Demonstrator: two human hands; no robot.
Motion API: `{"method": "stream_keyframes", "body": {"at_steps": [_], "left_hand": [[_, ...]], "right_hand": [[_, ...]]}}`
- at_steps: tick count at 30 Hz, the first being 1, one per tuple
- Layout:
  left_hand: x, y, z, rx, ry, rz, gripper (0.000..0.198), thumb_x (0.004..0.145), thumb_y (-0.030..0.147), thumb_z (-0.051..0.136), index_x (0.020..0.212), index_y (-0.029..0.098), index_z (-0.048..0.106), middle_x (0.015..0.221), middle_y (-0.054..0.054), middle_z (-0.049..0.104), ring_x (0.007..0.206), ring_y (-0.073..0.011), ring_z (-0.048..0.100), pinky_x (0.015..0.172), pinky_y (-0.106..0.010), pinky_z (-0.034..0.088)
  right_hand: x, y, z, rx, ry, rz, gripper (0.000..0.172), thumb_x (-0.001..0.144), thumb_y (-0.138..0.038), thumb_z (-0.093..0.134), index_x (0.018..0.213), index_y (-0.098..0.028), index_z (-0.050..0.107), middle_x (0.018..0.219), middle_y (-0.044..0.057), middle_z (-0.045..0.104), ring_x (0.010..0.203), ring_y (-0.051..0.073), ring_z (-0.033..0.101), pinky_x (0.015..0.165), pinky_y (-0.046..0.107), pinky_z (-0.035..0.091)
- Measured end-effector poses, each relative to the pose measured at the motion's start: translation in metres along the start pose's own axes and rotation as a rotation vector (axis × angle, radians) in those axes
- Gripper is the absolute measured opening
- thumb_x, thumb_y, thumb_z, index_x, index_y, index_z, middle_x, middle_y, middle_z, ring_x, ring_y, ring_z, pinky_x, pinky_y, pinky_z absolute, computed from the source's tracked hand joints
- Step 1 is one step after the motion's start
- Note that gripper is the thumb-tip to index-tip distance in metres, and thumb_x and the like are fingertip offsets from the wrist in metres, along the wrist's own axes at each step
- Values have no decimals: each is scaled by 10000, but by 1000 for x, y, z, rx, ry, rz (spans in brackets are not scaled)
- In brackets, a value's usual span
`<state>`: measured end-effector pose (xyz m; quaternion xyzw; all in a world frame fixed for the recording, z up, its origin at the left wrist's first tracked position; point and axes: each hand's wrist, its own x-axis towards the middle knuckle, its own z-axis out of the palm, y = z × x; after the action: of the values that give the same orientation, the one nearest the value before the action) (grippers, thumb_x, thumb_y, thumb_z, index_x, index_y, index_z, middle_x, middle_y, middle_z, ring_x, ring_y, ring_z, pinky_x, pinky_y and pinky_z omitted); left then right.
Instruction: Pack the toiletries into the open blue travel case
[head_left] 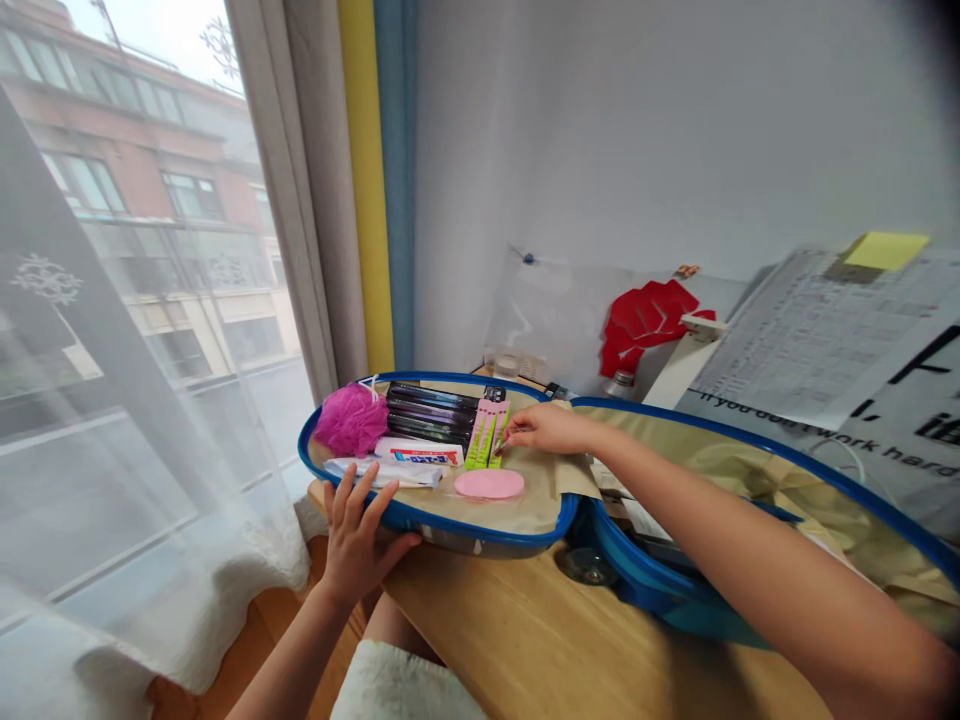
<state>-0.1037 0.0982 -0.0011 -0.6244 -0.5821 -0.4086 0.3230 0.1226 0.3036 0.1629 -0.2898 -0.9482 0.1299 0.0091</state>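
An open suitcase with a blue rim (517,538) lies on the table. My left hand (356,530) rests over the near rim of its left half, fingers spread. My right hand (555,428) reaches into the same half, fingertips pinched at the edge of a slim green-and-pink stick packet (498,435). Beside it lie similar packets (478,440). Further left are several dark slim packages (431,412), a purple mesh bath puff (351,420), a white toothpaste tube or box (420,453) and a white flat packet (390,472). A pink oval item (489,485) in clear wrap lies nearest the front.
The suitcase's right half (825,480), beige-lined, extends under my right forearm. A suitcase wheel (589,566) touches the wooden tabletop (540,640). A small clear jar (506,364) stands behind. Sheer curtains (150,480) hang at the left, papers (795,330) at the right wall.
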Motion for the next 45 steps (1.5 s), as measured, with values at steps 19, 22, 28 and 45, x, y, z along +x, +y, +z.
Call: {"method": "stream_keyframes", "body": {"at_steps": [19,22,28,45], "left_hand": [[-2,-2,1,-3,-9,1,657,812,391,614,1398,244,355,1447,-152,374,1401,-352,200,1118,-569,105],[-3,-3,1,0,-8,2,652,805,397,617,1389,245,369,1447,-148,377,1397,-352,210,1118,-564,117],[-3,-3,2,-5,-9,-6,657,800,387,624,1390,251,369,1454,-140,371,1397,-350,212,1121,-560,115],[-1,-2,1,-1,-4,3,627,806,402,614,1368,239,389,1436,-146,386,1396,-347,212,1122,-558,105]], "right_hand": [[2,-18,25,-118,21,106,245,869,-381,496,851,-187,645,812,28,669,667,120,544,575,226,309],[-2,-16,21,-100,46,140,367,893,-466,412,804,-194,641,737,15,647,637,125,527,560,236,299],[-7,-20,18,-84,113,208,452,938,-430,244,828,-199,616,818,41,667,723,151,560,601,245,321],[-1,-35,37,0,65,96,88,785,-259,599,839,-201,639,833,-4,684,691,108,567,594,208,344]]}}
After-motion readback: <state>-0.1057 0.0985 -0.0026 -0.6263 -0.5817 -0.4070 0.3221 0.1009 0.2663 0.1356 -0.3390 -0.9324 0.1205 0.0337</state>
